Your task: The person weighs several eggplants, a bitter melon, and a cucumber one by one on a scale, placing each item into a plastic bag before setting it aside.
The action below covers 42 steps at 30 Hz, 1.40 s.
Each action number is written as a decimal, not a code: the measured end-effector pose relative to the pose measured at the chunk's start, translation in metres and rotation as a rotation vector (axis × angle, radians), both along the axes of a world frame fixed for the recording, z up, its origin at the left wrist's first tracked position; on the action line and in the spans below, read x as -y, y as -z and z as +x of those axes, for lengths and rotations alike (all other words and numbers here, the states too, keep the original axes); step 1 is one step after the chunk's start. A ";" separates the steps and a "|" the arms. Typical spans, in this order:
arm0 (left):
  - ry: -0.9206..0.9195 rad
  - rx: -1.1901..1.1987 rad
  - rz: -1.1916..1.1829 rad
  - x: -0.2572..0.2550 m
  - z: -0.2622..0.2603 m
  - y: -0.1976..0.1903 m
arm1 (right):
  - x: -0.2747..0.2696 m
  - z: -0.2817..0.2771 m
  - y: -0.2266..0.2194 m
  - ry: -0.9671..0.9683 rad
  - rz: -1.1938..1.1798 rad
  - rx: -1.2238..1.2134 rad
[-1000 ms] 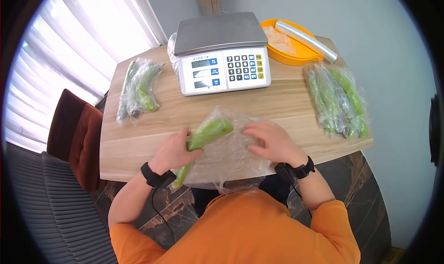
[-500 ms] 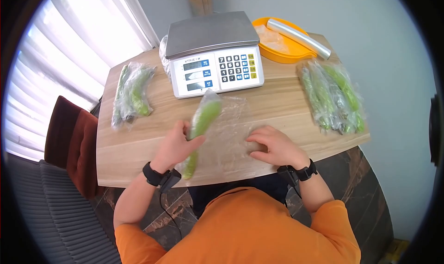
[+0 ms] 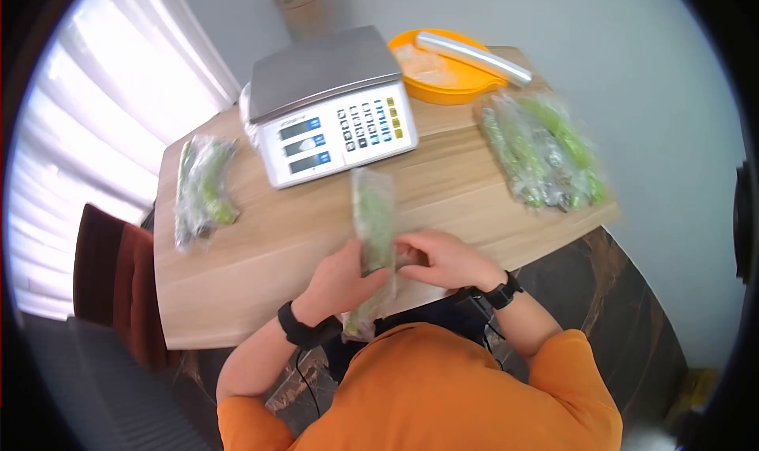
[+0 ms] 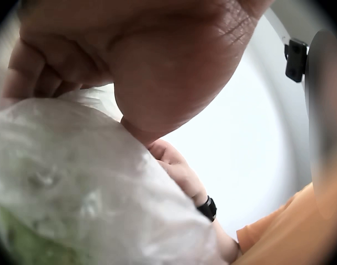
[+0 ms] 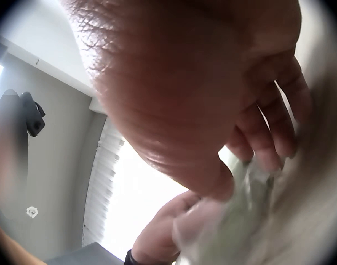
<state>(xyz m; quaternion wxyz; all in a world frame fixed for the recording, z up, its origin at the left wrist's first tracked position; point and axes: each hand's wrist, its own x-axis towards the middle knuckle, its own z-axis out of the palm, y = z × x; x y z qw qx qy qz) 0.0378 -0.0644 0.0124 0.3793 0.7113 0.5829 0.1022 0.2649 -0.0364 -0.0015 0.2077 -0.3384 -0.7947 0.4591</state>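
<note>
A long green vegetable (image 3: 375, 214) in a clear plastic bag lies crosswise to the table's front edge, blurred, its near end over the edge. My left hand (image 3: 341, 281) grips it from the left, thumb across the top. From the right, my right hand (image 3: 447, 260) meets it with bent fingers. In the right wrist view its thumb and fingertips close about the edge of the clear plastic bag (image 5: 251, 185). Crumpled film (image 4: 97, 165) over the green fills the lower left of the left wrist view.
A white scale (image 3: 338, 135) with a grey plate stands behind the hands. Bagged green vegetables (image 3: 207, 186) lie at left, and a larger bagged group (image 3: 545, 154) at right. An orange tray (image 3: 443, 95) at the back holds a film roll (image 3: 474, 56). A red-brown chair (image 3: 115, 281) stands left.
The bagged vegetable has turned more upright in the head view and moved toward the right hand. The spread plastic at its right has drawn in around it, and the hands have come together.
</note>
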 end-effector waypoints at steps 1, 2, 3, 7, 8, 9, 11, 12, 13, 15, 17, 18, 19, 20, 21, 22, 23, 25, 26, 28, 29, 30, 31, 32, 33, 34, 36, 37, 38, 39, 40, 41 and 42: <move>-0.013 0.090 -0.051 -0.002 0.002 0.001 | 0.002 0.000 0.001 0.030 -0.032 -0.011; -0.064 0.306 -0.117 -0.004 0.005 0.005 | 0.004 -0.001 0.006 0.059 -0.064 -0.026; -0.118 0.517 -0.190 -0.006 0.007 0.013 | 0.005 -0.002 0.008 0.085 -0.097 -0.046; -0.255 0.863 -0.229 -0.015 0.017 0.026 | 0.017 -0.009 0.006 0.178 -0.009 -0.086; -0.236 0.888 -0.170 -0.016 0.021 0.026 | 0.021 -0.013 0.007 0.227 0.028 -0.146; -0.219 0.915 -0.111 -0.016 0.027 0.025 | 0.024 -0.017 0.009 0.275 0.067 -0.205; -0.191 0.953 -0.104 -0.019 0.033 0.018 | 0.024 -0.015 0.007 0.350 0.054 -0.304; -0.181 0.962 -0.156 -0.019 0.035 0.012 | 0.023 -0.011 0.005 0.377 0.001 -0.348; -0.171 0.970 -0.208 -0.019 0.036 0.008 | 0.021 -0.007 0.003 0.403 -0.053 -0.392; -0.091 0.842 -0.206 -0.023 0.029 0.006 | 0.010 0.015 0.003 0.458 -0.145 -0.465; -0.048 0.787 -0.253 -0.029 0.018 0.007 | 0.002 0.041 -0.008 0.531 -0.141 -0.459; -0.046 0.794 -0.303 -0.034 0.010 0.011 | 0.001 0.053 -0.021 0.578 -0.093 -0.417; -0.043 0.801 -0.352 -0.039 0.003 0.015 | -0.001 0.065 -0.032 0.625 -0.045 -0.374; -0.049 0.798 -0.376 -0.043 -0.005 0.019 | -0.005 0.078 -0.040 0.660 0.092 -0.338; -0.056 0.796 -0.400 -0.048 -0.012 0.023 | -0.011 0.091 -0.047 0.692 0.228 -0.301; -0.065 0.794 -0.425 -0.052 -0.019 0.027 | -0.018 0.106 -0.055 0.710 0.344 -0.231; -0.075 0.838 -0.457 -0.055 -0.027 0.031 | -0.025 0.120 -0.062 0.726 0.458 -0.160; -0.097 0.931 -0.522 -0.061 -0.038 0.040 | -0.037 0.137 -0.079 0.801 0.559 -0.031; -0.089 0.995 -0.548 -0.063 -0.042 0.043 | -0.042 0.144 -0.085 0.837 0.607 0.035; -0.072 1.126 -0.599 -0.067 -0.048 0.049 | -0.055 0.156 -0.092 0.839 0.672 0.114; -0.073 1.143 -0.595 -0.068 -0.048 0.052 | -0.060 0.162 -0.092 0.840 0.705 0.154; -0.075 1.159 -0.593 -0.068 -0.050 0.054 | -0.066 0.169 -0.085 0.835 0.691 0.264; -0.077 1.173 -0.591 -0.068 -0.051 0.056 | -0.072 0.177 -0.074 0.830 0.674 0.372; -0.079 1.179 -0.579 -0.068 -0.052 0.057 | -0.077 0.181 -0.068 0.821 0.657 0.481; -0.085 1.186 -0.567 -0.066 -0.053 0.058 | -0.079 0.182 -0.060 0.806 0.659 0.573; -0.094 1.193 -0.553 -0.065 -0.054 0.058 | -0.078 0.179 -0.053 0.786 0.662 0.663; -0.084 1.214 -0.543 -0.064 -0.054 0.056 | -0.079 0.174 -0.045 0.782 0.688 0.736; -0.078 1.221 -0.541 -0.063 -0.053 0.055 | -0.079 0.172 -0.042 0.801 0.706 0.720; -0.083 1.228 -0.547 -0.062 -0.053 0.055 | -0.079 0.170 -0.040 0.825 0.722 0.705; -0.084 1.235 -0.552 -0.063 -0.053 0.055 | -0.079 0.169 -0.040 0.831 0.723 0.710; -0.082 1.241 -0.558 -0.063 -0.053 0.054 | -0.078 0.169 -0.042 0.839 0.725 0.715; -0.074 1.246 -0.561 -0.064 -0.053 0.055 | -0.078 0.168 -0.043 0.848 0.728 0.720; -0.067 1.251 -0.563 -0.064 -0.053 0.056 | -0.078 0.166 -0.045 0.864 0.736 0.727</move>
